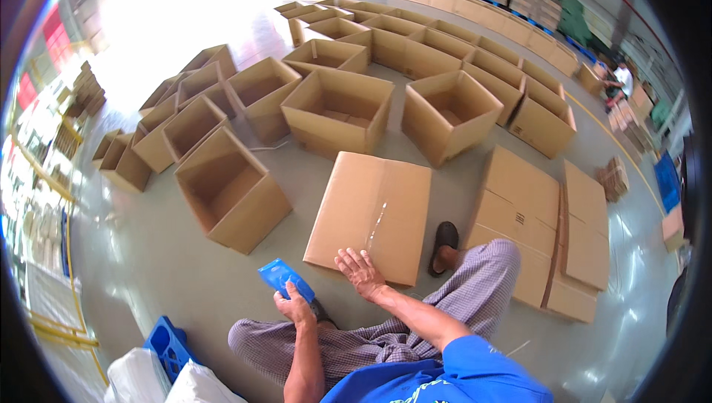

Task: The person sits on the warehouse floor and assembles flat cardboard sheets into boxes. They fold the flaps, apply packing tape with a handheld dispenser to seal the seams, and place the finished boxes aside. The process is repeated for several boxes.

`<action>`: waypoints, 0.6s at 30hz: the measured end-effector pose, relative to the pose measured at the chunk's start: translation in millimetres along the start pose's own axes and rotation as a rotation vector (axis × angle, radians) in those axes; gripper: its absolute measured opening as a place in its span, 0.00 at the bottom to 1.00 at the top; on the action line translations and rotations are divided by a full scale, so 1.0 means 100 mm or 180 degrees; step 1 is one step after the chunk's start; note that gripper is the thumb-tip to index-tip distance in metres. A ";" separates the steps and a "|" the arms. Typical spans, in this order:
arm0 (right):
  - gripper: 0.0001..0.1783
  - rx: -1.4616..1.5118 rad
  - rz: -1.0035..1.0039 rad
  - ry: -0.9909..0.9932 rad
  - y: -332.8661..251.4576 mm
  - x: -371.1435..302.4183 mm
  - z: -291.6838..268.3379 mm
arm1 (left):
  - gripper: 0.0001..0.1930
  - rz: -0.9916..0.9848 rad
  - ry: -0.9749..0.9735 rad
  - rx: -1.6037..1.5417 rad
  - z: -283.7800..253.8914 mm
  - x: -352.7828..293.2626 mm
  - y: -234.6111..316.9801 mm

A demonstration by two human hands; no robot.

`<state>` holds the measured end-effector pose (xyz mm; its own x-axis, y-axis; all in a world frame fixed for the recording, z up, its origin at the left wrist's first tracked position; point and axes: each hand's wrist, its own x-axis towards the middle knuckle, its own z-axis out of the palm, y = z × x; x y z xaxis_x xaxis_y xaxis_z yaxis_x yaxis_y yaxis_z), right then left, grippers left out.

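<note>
Left grip [297, 306] holds blue tool [286, 278]; brown carton [356, 206] closed, shiny-seamed.

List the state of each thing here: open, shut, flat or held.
Near box: shut, tape on its seam
Boxes just beyond: open-topped
Boxes at right: folded flat
Blue tool: held in left hand
Right hand: open, on near box

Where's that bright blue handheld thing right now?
In the head view, the blue handheld thing is left of centre, below the middle, held in the left hand, beside the lower-left corner of the closed cardboard box.
</note>
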<state>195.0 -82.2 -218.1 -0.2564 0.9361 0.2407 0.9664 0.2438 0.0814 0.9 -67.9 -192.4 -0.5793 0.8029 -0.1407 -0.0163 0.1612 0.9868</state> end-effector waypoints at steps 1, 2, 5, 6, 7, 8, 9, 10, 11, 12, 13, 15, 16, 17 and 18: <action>0.31 0.0040 -0.0099 0.0035 0.11 -0.07 0.03 | 0.15 0.0102 0.0019 0.0178 0.04 -0.03 0.05; 0.31 0.0068 -0.0215 0.0097 0.12 -0.07 0.04 | 0.15 0.0252 0.0057 0.0285 -0.04 0.06 -0.02; 0.32 0.0133 -0.0508 0.0164 0.30 -0.43 0.13 | 0.16 0.0569 0.0048 0.0380 0.03 -0.08 0.26; 0.31 0.0243 -0.0735 0.0238 0.35 -0.48 0.09 | 0.16 0.0795 0.0011 0.0421 -0.01 0.01 0.26; 0.31 0.0343 -0.0916 0.0289 0.44 -0.58 0.07 | 0.16 0.0966 -0.0029 0.0191 0.06 -0.07 0.47; 0.30 0.0279 -0.1003 0.0329 0.53 -0.66 0.06 | 0.16 0.1137 -0.0037 0.0161 0.12 -0.10 0.66; 0.30 0.0232 -0.1129 0.0381 0.62 -0.72 0.05 | 0.16 0.1318 0.0003 0.0130 0.17 -0.10 0.80; 0.29 0.0179 -0.1260 0.0419 0.72 -0.79 0.04 | 0.15 0.1570 -0.0138 0.0302 0.25 -0.06 0.87; 0.30 0.0258 -0.1235 0.0497 0.75 -0.75 0.01 | 0.15 0.1857 -0.0201 0.0466 0.27 0.09 0.94; 0.30 0.0348 -0.1208 0.0559 0.77 -0.78 -0.03 | 0.15 0.2133 -0.0264 0.0646 0.30 0.21 0.98; 0.30 0.0438 -0.1188 0.0618 0.82 -0.82 -0.09 | 0.14 0.2097 -0.0417 0.0964 0.35 0.33 0.98; 0.30 0.0436 -0.0764 0.0512 0.92 -0.94 -0.10 | 0.14 0.2001 -0.0690 0.1647 0.41 0.60 0.90; 0.31 0.0277 -0.0536 0.0525 0.98 -1.02 -0.08 | 0.13 0.2082 -0.0647 0.1799 0.47 0.66 0.84; 0.31 0.0144 -0.0315 0.0535 1.01 -1.06 -0.04 | 0.13 0.2214 -0.0604 0.1989 0.50 0.74 0.72; 0.31 0.0094 -0.0182 0.0230 1.12 -1.14 -0.02 | 0.14 0.2351 -0.0612 0.2161 0.56 0.79 0.52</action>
<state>332.8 -162.1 -234.3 -0.3108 0.9000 0.3056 0.9499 0.3048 0.0687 -0.1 36.6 -156.7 -0.1158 0.9025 0.4149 0.7919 -0.1682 0.5870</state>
